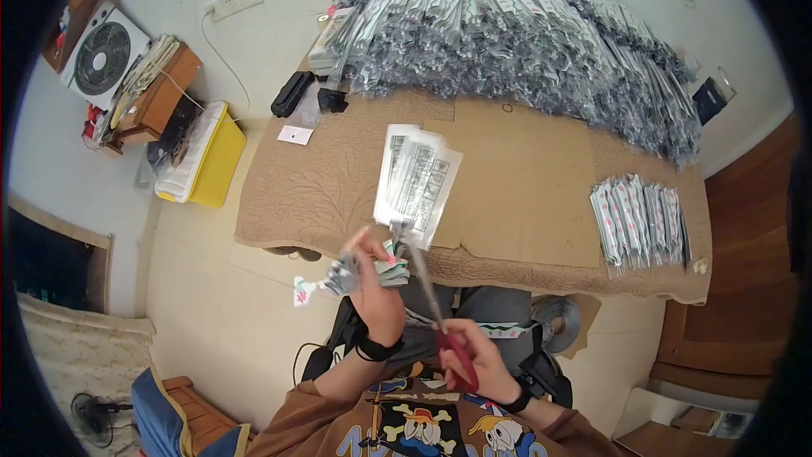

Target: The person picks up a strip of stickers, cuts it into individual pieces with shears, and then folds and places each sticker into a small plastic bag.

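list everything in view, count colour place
heaped plastic packets: uncountable, silver, far side
thin patterned packets: many, white, right
flat plastic sleeves: several, white, centre
cardboard sheet: one, tan, centre
quilted cloth: one, brown, beneath sheet
box fan: one, white, upper left
lidded bin: one, yellow, left
coiled roll: one, grey, lower right
oblong case: one, black, upper left
printed strips: unclear, white-green, lower centre
metal scissors: one, red-handled, lower centre
left hand: one, black-banded, holding strips
right hand: one, black-banded, holding scissors

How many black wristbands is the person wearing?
2: one black wristband just below the left hand, another below the right hand holding scissors. Sleeves could hide more.
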